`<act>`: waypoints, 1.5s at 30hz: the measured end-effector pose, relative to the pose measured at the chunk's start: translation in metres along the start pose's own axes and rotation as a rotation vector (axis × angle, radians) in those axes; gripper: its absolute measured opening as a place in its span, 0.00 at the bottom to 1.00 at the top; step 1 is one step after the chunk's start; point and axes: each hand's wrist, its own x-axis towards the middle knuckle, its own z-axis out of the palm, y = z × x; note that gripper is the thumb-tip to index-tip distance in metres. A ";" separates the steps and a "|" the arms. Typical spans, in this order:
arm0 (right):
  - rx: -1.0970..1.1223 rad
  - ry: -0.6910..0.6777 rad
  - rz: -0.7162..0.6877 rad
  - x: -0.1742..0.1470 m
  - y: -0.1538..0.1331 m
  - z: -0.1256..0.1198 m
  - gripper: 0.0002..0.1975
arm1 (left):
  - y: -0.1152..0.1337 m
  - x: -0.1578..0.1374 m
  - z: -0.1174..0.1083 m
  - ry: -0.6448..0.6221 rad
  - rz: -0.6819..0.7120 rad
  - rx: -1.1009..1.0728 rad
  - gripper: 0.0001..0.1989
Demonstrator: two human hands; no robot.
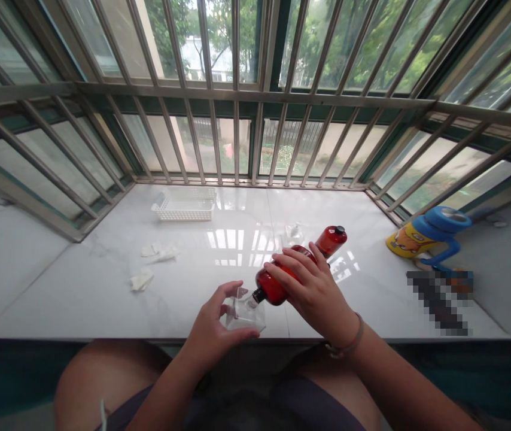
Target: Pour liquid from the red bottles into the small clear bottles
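My left hand [213,329] is closed around a clear, square-sided bottle [247,318] near the counter's front edge. In my right hand [316,290] is a red bottle [274,285], tipped so that its dark neck points down to the left. That neck meets the mouth of the clear bottle; whether liquid is flowing I cannot make out. Just beyond my right hand is a second red bottle [332,240] with a black cap. A clear pump top [294,231] lies behind the tilted bottle, partly hidden by my right hand.
On the white counter [80,293], a white perforated basket [184,208] stands at the back left. Crumpled white tissues [142,280] lie nearer on the left. A blue and yellow flask [430,230] and a pixelated dark object [439,302] are at right. Metal window bars [255,93] enclose the back.
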 end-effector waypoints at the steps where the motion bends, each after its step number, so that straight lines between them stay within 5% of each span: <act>1: -0.002 -0.001 -0.001 0.000 0.000 0.000 0.24 | 0.000 0.000 0.000 0.001 -0.001 -0.005 0.45; 45: -0.042 -0.016 0.011 0.002 0.006 -0.006 0.26 | -0.007 0.003 -0.001 -0.004 -0.015 0.004 0.44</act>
